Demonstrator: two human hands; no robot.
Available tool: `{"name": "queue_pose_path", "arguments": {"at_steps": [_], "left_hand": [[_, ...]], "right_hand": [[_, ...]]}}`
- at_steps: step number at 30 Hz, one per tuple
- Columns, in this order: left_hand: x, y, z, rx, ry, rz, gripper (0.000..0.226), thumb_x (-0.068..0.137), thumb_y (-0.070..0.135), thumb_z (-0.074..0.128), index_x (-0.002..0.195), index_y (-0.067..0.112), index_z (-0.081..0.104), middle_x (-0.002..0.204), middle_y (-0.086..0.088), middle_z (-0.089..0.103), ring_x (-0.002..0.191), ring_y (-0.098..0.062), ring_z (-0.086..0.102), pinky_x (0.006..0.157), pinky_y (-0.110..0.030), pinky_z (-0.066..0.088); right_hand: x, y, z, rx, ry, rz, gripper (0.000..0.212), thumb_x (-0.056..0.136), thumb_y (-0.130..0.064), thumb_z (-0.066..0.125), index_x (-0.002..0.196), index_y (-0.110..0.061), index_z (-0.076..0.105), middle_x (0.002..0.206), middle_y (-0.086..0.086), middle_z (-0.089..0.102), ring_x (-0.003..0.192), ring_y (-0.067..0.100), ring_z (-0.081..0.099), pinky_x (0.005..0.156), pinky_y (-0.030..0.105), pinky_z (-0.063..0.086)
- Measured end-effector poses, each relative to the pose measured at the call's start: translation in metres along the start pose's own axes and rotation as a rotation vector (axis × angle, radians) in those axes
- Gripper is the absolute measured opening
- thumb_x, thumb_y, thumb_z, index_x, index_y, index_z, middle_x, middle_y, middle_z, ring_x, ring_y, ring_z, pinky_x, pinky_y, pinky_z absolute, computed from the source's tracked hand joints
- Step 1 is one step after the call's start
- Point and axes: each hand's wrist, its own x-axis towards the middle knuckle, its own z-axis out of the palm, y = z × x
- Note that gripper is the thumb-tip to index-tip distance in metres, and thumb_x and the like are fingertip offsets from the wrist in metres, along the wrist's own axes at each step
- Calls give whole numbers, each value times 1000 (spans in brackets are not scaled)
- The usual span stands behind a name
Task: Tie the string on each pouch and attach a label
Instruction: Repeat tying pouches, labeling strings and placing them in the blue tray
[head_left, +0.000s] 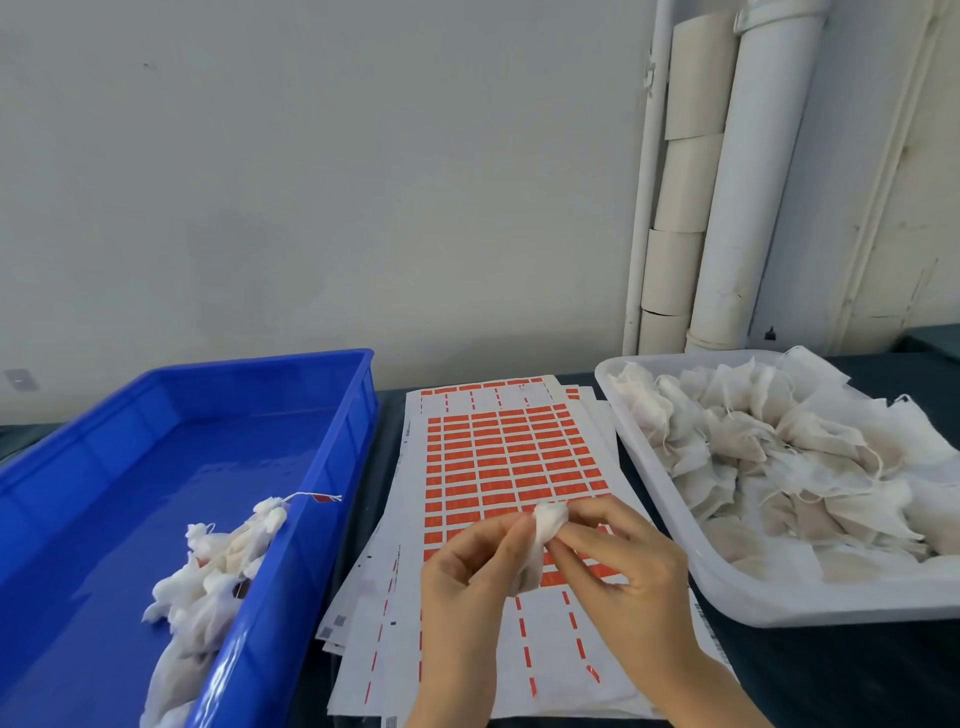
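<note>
Head view: I hold one small white pouch (545, 525) just above the near half of the stack of label sheets (498, 457), which lies in the middle of the dark worktop (831, 675). My left hand (467, 566) has its fingers curled and pinches the pouch's left side between thumb and forefinger. My right hand (623, 566) pinches the gathered top from the other side. Both hands have hold of the same pouch, which sits between their fingertips. I cannot make out its string, and it carries no label that I can see.

Left of the sheets, a blue crate (291, 587) holds a small cluster of finished pouches (208, 571) in its near corner. One string trails over the crate's wall with a red label (323, 499) on it. Right of the sheets, a white tray (737, 597) is heaped with loose pouches (805, 467), far more than the crate holds.

By that count I judge the job barely begun: a handful done, a trayful left. The top sheet has most of its red labels in place, with gaps in the rows nearest my hands. This pouch looks to be at the tying step, the label to follow.
</note>
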Motion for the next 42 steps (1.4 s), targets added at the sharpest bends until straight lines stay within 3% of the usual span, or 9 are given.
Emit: {"name": "queue_pose_path", "arguments": {"at_steps": [10,15,20,23,26,31,36,39,42], "left_hand": [[-2,1,-2,-12,10,-10,29,58,42,73,83,27,76,89,0,74,84,-16,69,61,-20,54],[2,0,-11,-6,-7,-52,27,63,36,71,83,19,76,92,-3,75,88,-23,71,75,-40,59],[2,1,-9,201,-182,-50,25,87,41,51,98,31,71,96,15,70,96,-15,66,77,-26,57],[1,2,-5,238,-216,-107,39,82,55,40,92,37,73,83,7,70,81,-12,67,75,-22,54],[-2,5,-3,213,-220,-104,42,80,58,42,96,31,70,57,6,47,53,-6,47,62,-19,49],[-1,2,-8,276,-201,-16,28,89,46,45,101,28,63,54,8,44,49,-4,42,51,-12,41],[5,-18,-29,442,-170,-52,17,96,23,51,94,14,65,48,12,48,44,-2,46,48,-14,42],[10,-32,-44,424,-109,-159,16,96,23,52,96,13,65,48,10,47,43,-3,45,47,-13,41],[16,-44,-56,405,-60,-195,17,95,27,52,97,17,66,50,8,52,43,-3,47,49,-12,44]], "right_hand": [[9,-5,-5,48,-47,127,13,74,-20,74,85,-13,71,88,-5,69,78,7,66,74,5,50],[28,-1,-22,60,-27,203,10,79,-31,65,87,-24,63,86,-18,64,76,-2,63,76,3,47],[39,2,-20,127,-134,237,14,82,-22,70,80,-33,61,80,-27,62,86,-7,61,71,1,45],[39,3,-11,148,-239,216,14,83,-19,70,81,-30,63,78,-23,64,85,-5,62,71,3,46],[42,9,-7,97,-244,159,15,84,-15,69,81,-27,62,76,-23,61,85,-2,61,72,2,45],[46,22,3,-3,-310,168,13,87,-17,67,85,-27,59,79,-24,56,72,-1,60,72,-1,43],[25,41,-3,40,-544,273,23,88,-24,67,108,-34,63,97,-15,69,84,-3,63,81,6,49],[-3,57,-20,4,-884,365,54,86,-42,65,120,-67,31,115,-45,46,107,-18,47,92,9,41],[-25,69,-38,-81,-1095,343,65,75,-59,67,117,-76,20,118,-61,18,115,-24,28,100,13,26]]}}
